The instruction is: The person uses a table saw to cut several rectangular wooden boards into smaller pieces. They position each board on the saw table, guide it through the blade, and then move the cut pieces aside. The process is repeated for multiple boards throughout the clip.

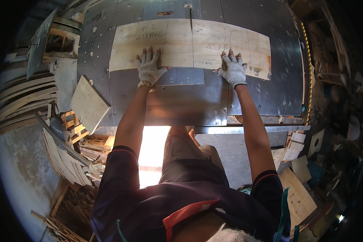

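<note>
A long pale plywood board (pixel 177 44) with handwritten marks and pencil lines lies across a grey metal machine table (pixel 181 105). My left hand (pixel 150 69), in a whitish glove with bare fingertips, presses flat near the board's front edge, left of the middle. To the right, my right hand (pixel 233 69) wears a similar glove and rests on the same edge with fingers spread. Between the hands a dark line crosses the board, in line with a narrow slot (pixel 191 16) in the table; I cannot tell whether it is cut or drawn.
A smaller plywood piece (pixel 88 105) leans over the table's left corner. Curved wooden strips (pixel 26 97) are stacked at the left, with wood scraps (pixel 68 209) below. A metal rail (pixel 254 129) runs along the front right edge. Another plywood sheet (pixel 297 195) stands at the lower right.
</note>
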Demonstrator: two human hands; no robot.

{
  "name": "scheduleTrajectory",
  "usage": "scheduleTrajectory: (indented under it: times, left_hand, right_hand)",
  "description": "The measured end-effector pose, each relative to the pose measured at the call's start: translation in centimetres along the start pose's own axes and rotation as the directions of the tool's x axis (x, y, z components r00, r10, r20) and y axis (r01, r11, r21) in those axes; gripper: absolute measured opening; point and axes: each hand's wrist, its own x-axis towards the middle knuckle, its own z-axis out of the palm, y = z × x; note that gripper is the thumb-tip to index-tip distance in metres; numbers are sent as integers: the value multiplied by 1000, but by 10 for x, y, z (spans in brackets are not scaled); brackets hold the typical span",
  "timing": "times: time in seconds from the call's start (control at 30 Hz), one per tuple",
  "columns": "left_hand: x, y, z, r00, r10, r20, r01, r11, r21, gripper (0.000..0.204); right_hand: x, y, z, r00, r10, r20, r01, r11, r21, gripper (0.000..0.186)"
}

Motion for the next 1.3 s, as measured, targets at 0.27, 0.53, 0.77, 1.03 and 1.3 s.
scheduleTrajectory:
  times: [0.27, 0.53, 0.77, 1.03, 1.3]
  left_hand:
    - [7, -1, 2, 998, 18, -52, -18, 1000, -1, 100]
    - [14, -2, 4, 994, 33, -109, -33, 999, -2, 102]
    - [20, -3, 5, 982, 58, -179, -58, 998, 4, 95]
    - [30, -5, 3, 987, 49, -153, -52, 999, -16, 90]
    - [39, -6, 3, 975, 66, -213, -76, 996, -37, 91]
  right_hand:
    - [9, 2, 1, 1000, -5, -22, 5, 1000, 0, 104]
    - [15, 1, -3, 1000, -6, -23, 6, 1000, 10, 103]
    - [24, 3, -3, 1000, -9, -22, 9, 1000, -13, 102]
    - [33, 1, -10, 1000, 3, -9, -3, 1000, 5, 103]
    - [40, 0, -14, 1000, -1, -15, 1, 1000, 24, 103]
